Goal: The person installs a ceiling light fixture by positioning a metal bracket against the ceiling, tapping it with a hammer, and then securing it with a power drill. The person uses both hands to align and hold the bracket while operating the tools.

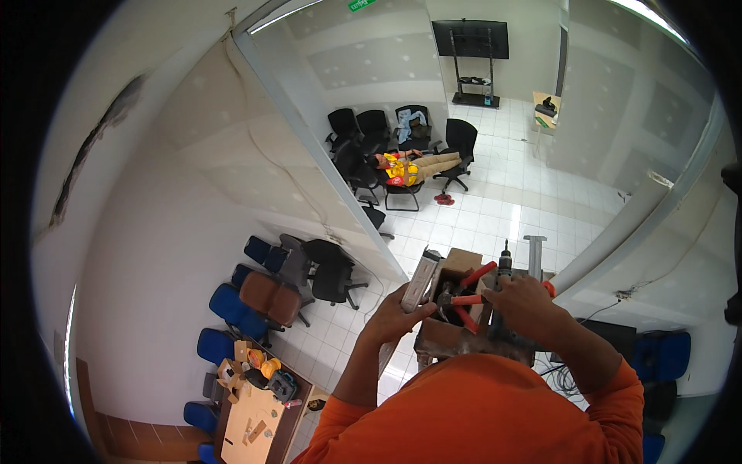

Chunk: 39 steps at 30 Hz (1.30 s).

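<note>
My left hand (pixel 398 311) is wrapped round a long pale rectangular piece (pixel 420 280) at the left side of an open cardboard box (pixel 464 261) in the lower middle. The box holds several red-handled tools (pixel 466 300). My right hand (pixel 519 303) grips a black and grey drill (pixel 505 263), held upright with its bit upward, over the box. Part of the drill and some tool handles are hidden behind my fingers. A grey metal bracket (pixel 535 251) stands behind my right hand.
A high viewpoint overlooks partition walls (pixel 587 193). A person (pixel 410 170) in yellow reclines across chairs beyond; a screen stand (pixel 471 77) is behind. At left are several chairs (pixel 332 282) and a desk (pixel 247 429) with helmets and boxes. Cables (pixel 568 379) hang at lower right.
</note>
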Motion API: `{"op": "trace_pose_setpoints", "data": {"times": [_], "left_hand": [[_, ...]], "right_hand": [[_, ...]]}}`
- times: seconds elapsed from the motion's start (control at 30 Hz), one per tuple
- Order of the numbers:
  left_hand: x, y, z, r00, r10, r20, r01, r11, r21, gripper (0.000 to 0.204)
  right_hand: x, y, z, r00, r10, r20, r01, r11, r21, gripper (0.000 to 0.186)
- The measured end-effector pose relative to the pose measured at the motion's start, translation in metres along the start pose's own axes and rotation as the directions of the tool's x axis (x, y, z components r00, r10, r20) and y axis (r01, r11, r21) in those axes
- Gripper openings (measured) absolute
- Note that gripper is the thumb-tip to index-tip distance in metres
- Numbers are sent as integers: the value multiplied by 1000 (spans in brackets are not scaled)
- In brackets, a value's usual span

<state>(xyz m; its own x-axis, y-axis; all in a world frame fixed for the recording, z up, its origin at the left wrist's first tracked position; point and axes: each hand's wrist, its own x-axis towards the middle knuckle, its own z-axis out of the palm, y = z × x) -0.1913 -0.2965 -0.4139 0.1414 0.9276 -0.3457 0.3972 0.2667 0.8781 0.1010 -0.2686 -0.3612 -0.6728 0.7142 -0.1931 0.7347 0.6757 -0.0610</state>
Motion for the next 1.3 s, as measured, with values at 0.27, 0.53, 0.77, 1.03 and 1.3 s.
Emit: {"op": "trace_pose_setpoints", "data": {"times": [0.27, 0.53, 0.77, 1.03, 1.3], "left_hand": [[3, 40, -9, 999, 34, 15, -33, 999, -22, 70], [17, 127, 0, 777, 629, -28, -606, 760, 235, 65], [51, 208, 28, 506, 862, 17, -817, 473, 330, 67], [94, 276, 19, 722, 691, -38, -661, 704, 261, 60], [139, 300, 7, 907, 420, 17, -414, 901, -131, 47]], "right_hand": [[-3, -1, 0, 987, 68, 148, -80, 994, 77, 50], [-12, 12, -53, 953, 136, -270, 53, 804, 592, 67], [40, 31, -54, 909, 131, -396, 301, 450, 841, 49], [67, 50, -71, 798, 340, -497, 511, 55, 858, 40], [59, 68, -98, 828, 371, -420, 476, -67, 877, 48]]}}
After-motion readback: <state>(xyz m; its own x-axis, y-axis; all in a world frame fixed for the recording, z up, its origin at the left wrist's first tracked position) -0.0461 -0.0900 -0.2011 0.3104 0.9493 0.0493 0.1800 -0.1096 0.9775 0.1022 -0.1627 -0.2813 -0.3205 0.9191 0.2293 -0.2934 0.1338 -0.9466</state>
